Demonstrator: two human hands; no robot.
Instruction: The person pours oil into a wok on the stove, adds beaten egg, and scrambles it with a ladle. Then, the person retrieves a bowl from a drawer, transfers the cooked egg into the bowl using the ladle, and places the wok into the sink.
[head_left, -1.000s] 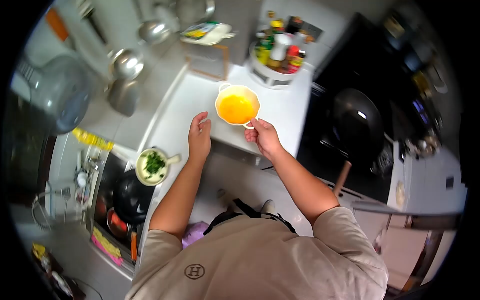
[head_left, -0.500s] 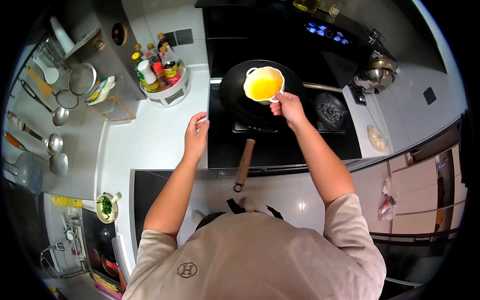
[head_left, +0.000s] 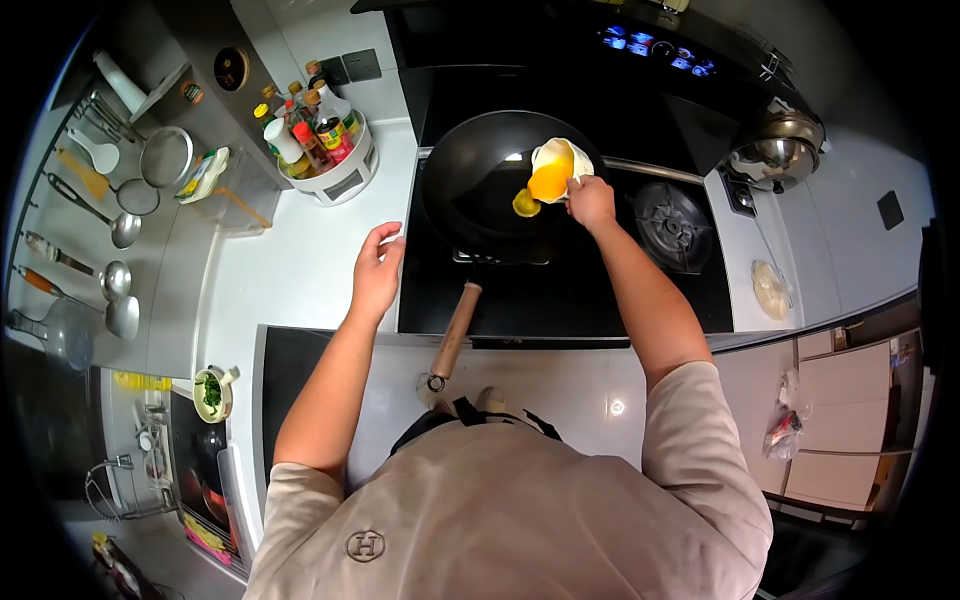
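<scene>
My right hand (head_left: 592, 203) grips the handle of a white scalloped bowl (head_left: 582, 160), tilted over a black wok (head_left: 470, 180). Yellow beaten egg (head_left: 526, 203) runs from the bowl's lip into the right side of the wok. More egg stays inside the bowl. The wok sits on the left burner, its wooden handle (head_left: 459, 330) pointing toward my body. My left hand (head_left: 378, 268) hovers by the counter's edge, left of the stove, fingers loosely apart and holding nothing.
A round white rack (head_left: 350, 180) of seasoning bottles stands on the left counter. Ladles and strainers hang on the left wall. Near the lower left is a small bowl of chopped greens (head_left: 211, 394). A metal pot (head_left: 775, 155) stands right of the bare burner (head_left: 673, 227).
My right hand has moved slightly right and tipped the bowl, which was nearly level. Egg now pours into the wok. My left hand has barely shifted; the view has swung a little.
</scene>
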